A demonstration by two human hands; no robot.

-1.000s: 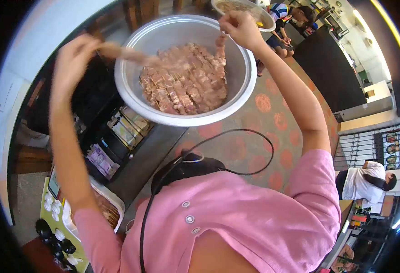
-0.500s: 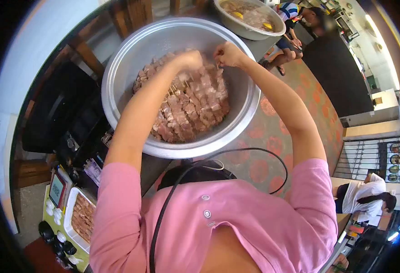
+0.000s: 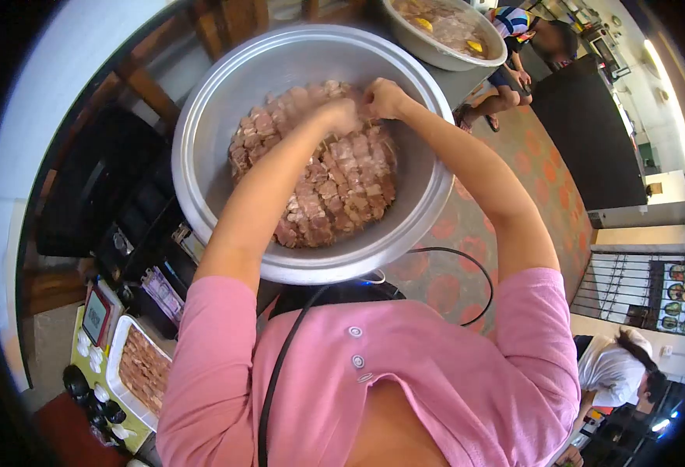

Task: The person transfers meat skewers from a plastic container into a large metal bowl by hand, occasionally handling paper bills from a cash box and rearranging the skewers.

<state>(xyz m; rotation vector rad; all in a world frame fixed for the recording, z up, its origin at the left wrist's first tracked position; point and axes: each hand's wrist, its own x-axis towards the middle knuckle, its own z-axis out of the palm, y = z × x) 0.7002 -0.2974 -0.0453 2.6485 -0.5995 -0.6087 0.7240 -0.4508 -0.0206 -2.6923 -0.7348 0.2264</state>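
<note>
Rows of skewered raw meat (image 3: 335,191) lie in a large round metal pot (image 3: 194,140), with sticks poking out among the pieces near the middle. Over the far part of the meat, my left hand (image 3: 339,117) is smeared by motion, its fingers pointing toward my other hand. My right hand (image 3: 385,99) is closed in a pinch at the far right of the meat, around the end of a skewer. The fingertips of both hands are close together, and the held stick is mostly hidden.
A second basin (image 3: 444,54) with meat in liquid and yellow pieces stands behind at the right. At lower left, a white tray (image 3: 113,373) holds more skewered meat. A black cable (image 3: 280,366) runs over my shirt. Two people (image 3: 506,93) are in the room, one seated.
My left hand has shifted right and a little down, closing the gap to my right hand. The right hand has moved slightly down. The view has tilted a little.
</note>
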